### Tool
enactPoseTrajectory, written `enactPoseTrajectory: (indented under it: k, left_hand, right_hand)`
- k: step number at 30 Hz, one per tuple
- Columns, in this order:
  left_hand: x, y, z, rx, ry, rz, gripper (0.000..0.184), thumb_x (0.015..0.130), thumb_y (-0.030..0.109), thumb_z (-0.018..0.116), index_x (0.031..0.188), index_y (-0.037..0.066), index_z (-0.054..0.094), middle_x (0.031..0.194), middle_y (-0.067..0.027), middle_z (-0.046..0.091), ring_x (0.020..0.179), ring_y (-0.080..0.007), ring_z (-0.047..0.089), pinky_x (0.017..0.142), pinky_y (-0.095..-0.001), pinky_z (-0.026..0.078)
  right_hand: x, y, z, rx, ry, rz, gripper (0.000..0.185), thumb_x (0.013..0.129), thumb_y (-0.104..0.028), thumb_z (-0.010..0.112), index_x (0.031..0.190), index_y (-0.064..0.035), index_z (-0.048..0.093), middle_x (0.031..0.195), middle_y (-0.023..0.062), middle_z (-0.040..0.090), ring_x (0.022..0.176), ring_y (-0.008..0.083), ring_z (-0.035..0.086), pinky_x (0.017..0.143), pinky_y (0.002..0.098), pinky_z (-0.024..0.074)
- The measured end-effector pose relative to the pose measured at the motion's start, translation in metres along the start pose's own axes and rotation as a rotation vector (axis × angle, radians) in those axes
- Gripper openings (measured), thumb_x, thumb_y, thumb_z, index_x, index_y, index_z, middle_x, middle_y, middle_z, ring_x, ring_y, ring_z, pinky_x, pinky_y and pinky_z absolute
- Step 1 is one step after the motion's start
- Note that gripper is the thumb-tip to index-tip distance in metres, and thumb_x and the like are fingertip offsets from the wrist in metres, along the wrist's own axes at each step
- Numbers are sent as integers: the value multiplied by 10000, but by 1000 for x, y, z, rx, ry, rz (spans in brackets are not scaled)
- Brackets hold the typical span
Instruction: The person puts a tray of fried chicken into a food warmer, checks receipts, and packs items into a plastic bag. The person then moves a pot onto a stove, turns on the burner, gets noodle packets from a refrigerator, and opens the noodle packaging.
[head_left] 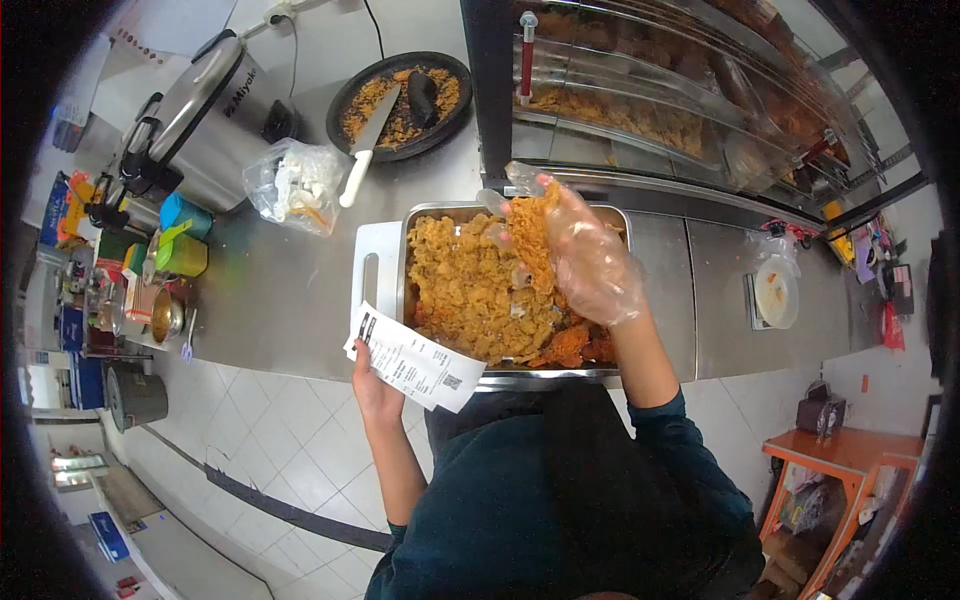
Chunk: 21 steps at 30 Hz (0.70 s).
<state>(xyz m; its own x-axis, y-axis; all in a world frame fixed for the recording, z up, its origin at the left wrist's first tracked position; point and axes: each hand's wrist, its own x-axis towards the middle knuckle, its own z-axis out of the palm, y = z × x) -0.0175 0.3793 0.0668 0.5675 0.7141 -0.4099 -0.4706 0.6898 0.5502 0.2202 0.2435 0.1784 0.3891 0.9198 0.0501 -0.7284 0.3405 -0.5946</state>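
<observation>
My left hand (376, 392) grips a printed receipt (415, 362) by its edge, in front of the counter. The receipt overlaps the near left corner of a metal tray (404, 262). Golden fried chicken (465, 290) fills the tray, with redder pieces at its near right. In a clear plastic glove, my right hand (592, 255) holds a piece of fried chicken (531, 232) over the tray's right half. The glove's loose plastic partly covers that piece. A white cutting board (368, 250) lies beneath the tray's left side.
At the back left stand a silver rice cooker (220, 105), a plastic bag (297, 185) and a stone mortar (345, 105) with a knife (373, 130) on it. A glass display case (620, 110) rises behind the tray. A plate (776, 292) sits at the right.
</observation>
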Motion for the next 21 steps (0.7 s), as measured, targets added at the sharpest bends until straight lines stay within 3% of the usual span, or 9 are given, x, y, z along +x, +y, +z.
enactPoseTrajectory:
  k: [6, 10, 13, 16, 18, 20, 21]
  left_hand:
    - [-2, -2, -5, 23, 70, 28, 382, 862, 298, 329, 1091, 5, 416, 1065, -107, 494, 956, -233, 487, 813, -356, 391]
    - [-4, -1, -8, 6, 98, 29, 384, 863, 296, 323, 1094, 2, 414, 1065, -111, 493, 957, -235, 486, 814, -359, 392]
    - [-6, -1, -10, 6, 108, 27, 387, 865, 293, 317, 1100, -1, 407, 1076, -114, 485, 966, -237, 480, 822, -364, 389]
    - [-4, -1, -13, 23, 111, 33, 392, 866, 295, 311, 1103, -3, 403, 1085, -114, 479, 973, -238, 475, 828, -368, 384]
    - [-3, -3, -15, 27, 103, 34, 396, 866, 298, 307, 1105, -3, 402, 1089, -114, 475, 979, -239, 472, 832, -370, 381]
    - [-2, -2, -13, 20, 105, 34, 395, 866, 297, 307, 1106, -2, 401, 1087, -113, 477, 978, -238, 472, 832, -369, 381]
    - [-3, -2, -13, 16, 109, 36, 394, 866, 297, 306, 1106, -1, 401, 1086, -113, 477, 978, -237, 472, 832, -368, 380]
  right_hand:
    - [5, 5, -11, -167, 114, -86, 535, 712, -33, 548, 1170, -99, 279, 1009, 180, 474, 850, 275, 524, 654, 313, 489]
    - [10, -13, -52, -251, 37, -187, 406, 745, -73, 530, 1103, -130, 347, 1051, 158, 478, 876, 249, 530, 640, 319, 499]
    - [18, -22, -92, -680, 356, -200, 568, 677, -117, 628, 1150, -121, 313, 1075, 176, 462, 877, 275, 525, 608, 387, 497]
    - [30, -12, -140, -1073, 488, -119, 557, 691, -147, 622, 1155, -104, 317, 1077, 176, 466, 883, 260, 529, 607, 359, 497]
    - [19, -12, -143, -1517, 472, -183, 546, 703, -177, 609, 1158, -94, 318, 1062, 180, 478, 883, 253, 532, 636, 348, 490]
    - [16, -11, -155, -1957, 441, -447, 568, 703, -245, 593, 1167, -79, 310, 995, 193, 514, 815, 276, 551, 673, 338, 471]
    - [14, -8, -151, -1952, 452, -280, 587, 686, -258, 600, 1165, -78, 313, 963, 192, 524, 800, 289, 549, 678, 346, 464]
